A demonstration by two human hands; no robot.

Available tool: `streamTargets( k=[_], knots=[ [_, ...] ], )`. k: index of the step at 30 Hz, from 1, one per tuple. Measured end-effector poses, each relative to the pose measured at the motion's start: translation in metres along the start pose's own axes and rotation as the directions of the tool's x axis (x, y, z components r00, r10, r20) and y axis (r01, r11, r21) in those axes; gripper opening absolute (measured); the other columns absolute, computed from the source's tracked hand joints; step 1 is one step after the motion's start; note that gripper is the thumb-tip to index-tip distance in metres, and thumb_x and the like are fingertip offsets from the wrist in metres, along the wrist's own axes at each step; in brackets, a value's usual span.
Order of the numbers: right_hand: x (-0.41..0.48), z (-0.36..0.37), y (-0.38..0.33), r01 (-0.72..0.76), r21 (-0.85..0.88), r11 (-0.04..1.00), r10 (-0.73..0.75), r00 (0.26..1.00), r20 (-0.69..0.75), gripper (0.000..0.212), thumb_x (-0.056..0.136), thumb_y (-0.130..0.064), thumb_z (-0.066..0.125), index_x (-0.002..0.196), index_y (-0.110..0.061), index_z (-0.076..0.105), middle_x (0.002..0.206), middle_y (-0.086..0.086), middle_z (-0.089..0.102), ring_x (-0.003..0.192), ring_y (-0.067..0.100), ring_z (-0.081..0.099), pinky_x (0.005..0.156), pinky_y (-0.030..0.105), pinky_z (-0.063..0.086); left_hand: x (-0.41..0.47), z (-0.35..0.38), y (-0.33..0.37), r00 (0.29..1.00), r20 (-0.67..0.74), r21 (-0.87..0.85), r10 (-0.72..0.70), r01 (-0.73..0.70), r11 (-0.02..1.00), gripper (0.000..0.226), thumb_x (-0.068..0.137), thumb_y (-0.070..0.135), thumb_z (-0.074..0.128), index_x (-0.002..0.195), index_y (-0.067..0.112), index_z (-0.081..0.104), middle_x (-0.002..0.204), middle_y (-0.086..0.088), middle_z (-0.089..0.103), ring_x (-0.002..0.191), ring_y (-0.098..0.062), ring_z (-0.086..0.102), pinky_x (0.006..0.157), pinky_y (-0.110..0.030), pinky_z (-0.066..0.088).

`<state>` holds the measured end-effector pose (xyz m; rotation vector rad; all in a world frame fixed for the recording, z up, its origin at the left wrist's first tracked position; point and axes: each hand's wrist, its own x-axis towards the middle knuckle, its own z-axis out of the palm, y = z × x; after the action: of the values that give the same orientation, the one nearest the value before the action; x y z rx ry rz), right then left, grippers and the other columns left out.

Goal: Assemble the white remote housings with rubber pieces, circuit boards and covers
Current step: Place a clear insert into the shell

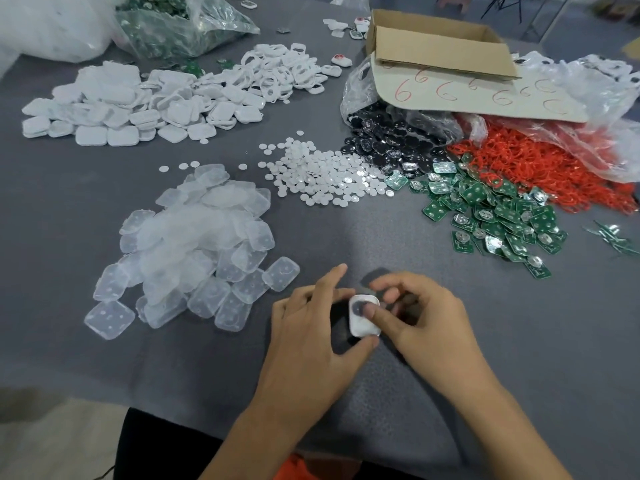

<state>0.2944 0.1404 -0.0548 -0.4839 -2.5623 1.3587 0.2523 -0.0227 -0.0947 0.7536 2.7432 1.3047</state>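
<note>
While gripped, white remote housing (363, 320): between both hands, over grey surface (485, 358).
Left hand (304, 341): fingers (330, 278) and thumb pinch its left and lower edges.
Right hand (426, 317): thumb presses its dark round insert (356, 308); fingers curl beside it.

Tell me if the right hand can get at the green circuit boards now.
Probably yes: only bare grey table lies between the right hand and the green circuit boards, but it must first let go of the white housing.

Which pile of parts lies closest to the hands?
The heap of translucent square pieces, just beside the left hand; every other pile lies farther away.
</note>
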Motion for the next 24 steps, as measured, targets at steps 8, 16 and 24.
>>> streamTargets(
  k=[8,16,24],
  knots=[
    [-0.007,-0.001,0.011,0.109,-0.141,0.984,-0.109,0.994,0.004,0.030,0.069,-0.018,0.090,0.080,-0.041,0.074,0.081,-0.014,0.062,0.078,0.006,0.060,0.067,0.008,0.040,0.002,0.000,-0.002,0.999,0.038,-0.011,-0.020,0.020,1.000,0.085,0.067,0.063,0.080,0.141,0.042,0.043,0.124,0.031,0.060,0.127,0.008,0.040,0.107,-0.012,0.013],
    [-0.012,-0.003,0.017,0.237,-0.179,0.955,-0.239,0.971,0.014,0.025,0.080,-0.022,0.082,0.094,-0.041,0.073,0.090,-0.018,0.060,0.080,0.005,0.060,0.069,0.005,0.039,0.002,0.001,-0.002,1.000,0.017,0.024,0.006,-0.007,1.000,0.071,0.068,0.075,0.066,0.130,0.045,0.051,0.118,0.038,0.054,0.124,0.011,0.038,0.104,-0.009,0.014],
    [-0.012,0.005,0.023,0.186,-0.113,0.976,-0.194,0.979,-0.068,0.024,0.076,-0.023,0.086,0.089,-0.040,0.075,0.090,-0.016,0.063,0.082,0.011,0.060,0.069,0.009,0.042,0.002,0.000,0.001,0.999,0.001,0.040,0.032,-0.032,0.999,0.060,0.069,0.077,0.063,0.120,0.047,0.056,0.114,0.032,0.059,0.117,0.008,0.043,0.099,-0.015,0.021]
  ],
)
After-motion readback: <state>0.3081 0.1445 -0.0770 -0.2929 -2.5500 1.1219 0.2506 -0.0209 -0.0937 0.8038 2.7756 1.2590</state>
